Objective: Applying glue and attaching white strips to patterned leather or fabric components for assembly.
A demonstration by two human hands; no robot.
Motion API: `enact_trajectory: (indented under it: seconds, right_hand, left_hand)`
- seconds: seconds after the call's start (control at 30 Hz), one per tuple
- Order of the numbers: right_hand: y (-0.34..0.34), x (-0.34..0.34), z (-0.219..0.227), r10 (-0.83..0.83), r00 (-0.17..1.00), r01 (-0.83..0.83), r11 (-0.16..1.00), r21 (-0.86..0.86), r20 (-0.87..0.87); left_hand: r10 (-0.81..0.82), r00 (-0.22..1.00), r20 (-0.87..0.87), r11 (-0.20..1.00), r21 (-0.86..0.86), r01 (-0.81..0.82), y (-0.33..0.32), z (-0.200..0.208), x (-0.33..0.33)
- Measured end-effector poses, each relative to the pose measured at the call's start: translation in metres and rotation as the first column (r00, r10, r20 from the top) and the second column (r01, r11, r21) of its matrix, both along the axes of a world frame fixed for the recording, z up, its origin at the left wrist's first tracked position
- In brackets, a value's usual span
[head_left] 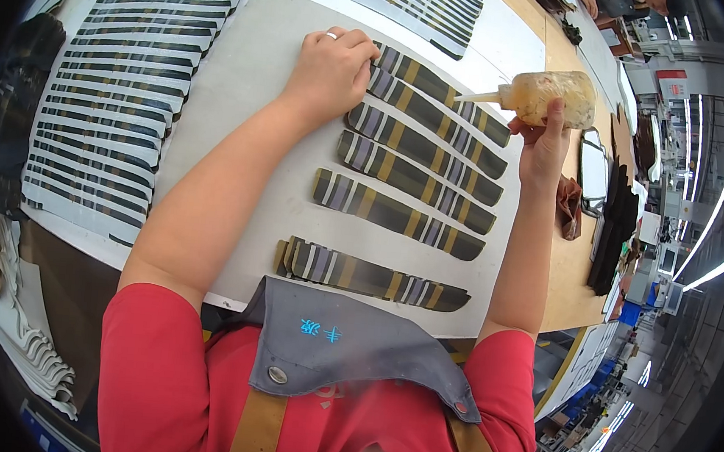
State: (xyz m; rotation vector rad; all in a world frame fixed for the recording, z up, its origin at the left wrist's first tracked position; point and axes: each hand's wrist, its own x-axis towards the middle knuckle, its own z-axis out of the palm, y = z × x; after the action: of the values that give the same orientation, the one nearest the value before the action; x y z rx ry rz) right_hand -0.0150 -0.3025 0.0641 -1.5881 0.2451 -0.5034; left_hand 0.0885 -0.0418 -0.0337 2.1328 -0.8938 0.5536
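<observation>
Six long dark striped fabric strips (419, 150), banded in ochre and pale lilac, lie in a column on a grey paper sheet (246, 72) on the table (566, 276). The left hand (333, 69) presses curled fingers on the top strip's end. The right hand (545, 143) grips a clear squeeze bottle of amber glue (551, 95), nozzle pointing left over the strips. More striped pieces (127, 80) lie stacked at left.
</observation>
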Motion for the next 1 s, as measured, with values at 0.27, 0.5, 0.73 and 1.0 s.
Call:
enact_trajectory:
  seconds: [0.27,0.5,0.73,1.0]
  right_hand:
    - [0.025,0.029,-0.005,0.129,0.992,-0.130,0.986,-0.106,-0.013]
    - [0.048,0.046,-0.007,0.150,0.987,-0.130,0.951,-0.279,0.053]
    - [0.052,0.051,-0.012,0.177,0.983,-0.146,0.906,-0.396,0.041]
    - [0.060,0.052,-0.014,0.186,0.981,-0.151,0.899,-0.411,0.047]
  left_hand:
    - [-0.006,1.000,0.007,0.999,0.046,0.006,0.000,0.002,0.000]
    - [-0.010,1.000,0.016,0.997,0.076,0.008,0.001,0.003,-0.001]
    - [0.000,1.000,0.018,0.993,0.117,-0.002,0.001,0.004,-0.002]
    - [0.016,0.999,0.031,0.991,0.131,-0.020,0.000,0.004,-0.002]
